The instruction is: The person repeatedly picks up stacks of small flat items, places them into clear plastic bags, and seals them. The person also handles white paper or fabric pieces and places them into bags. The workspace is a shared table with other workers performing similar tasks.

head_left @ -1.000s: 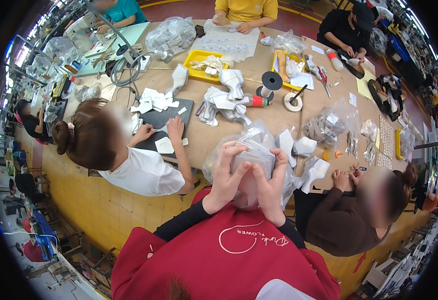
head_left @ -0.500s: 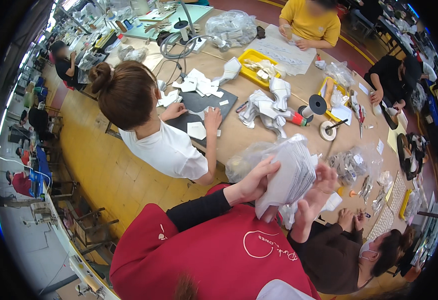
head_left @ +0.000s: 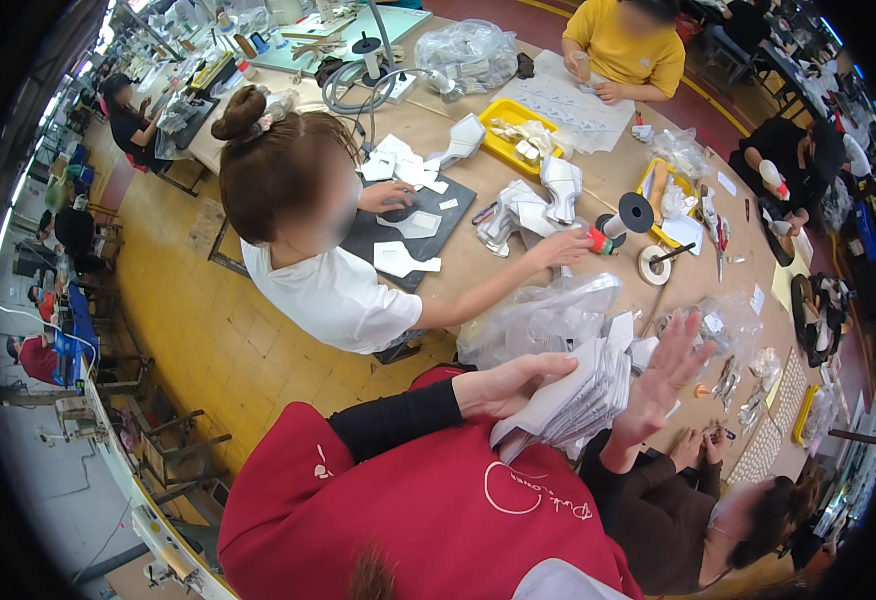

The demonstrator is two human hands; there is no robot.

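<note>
A thick stack of white cut pieces (head_left: 576,398), thin and layered like sheet material, is gripped by my left hand (head_left: 506,386) in front of my red apron. The left thumb lies over the top of the stack and the other fingers are hidden beneath it. My right hand (head_left: 661,385) is raised to the right of the stack with its fingers spread and nothing in it. Just beyond the stack lies a crumpled clear plastic bag (head_left: 533,325) at the table edge.
A co-worker in a white T-shirt (head_left: 323,300) sits at my left, reaching across to a red-and-green object (head_left: 601,240). Near it are a thread spool (head_left: 635,213), a tape roll (head_left: 655,265) and white cut pieces (head_left: 528,215). A person in brown (head_left: 658,520) sits close at right.
The stack has tipped lower toward my apron and its layers have fanned. My right hand has moved right, away from it. The co-worker in white has turned and stretched an arm over the table.
</note>
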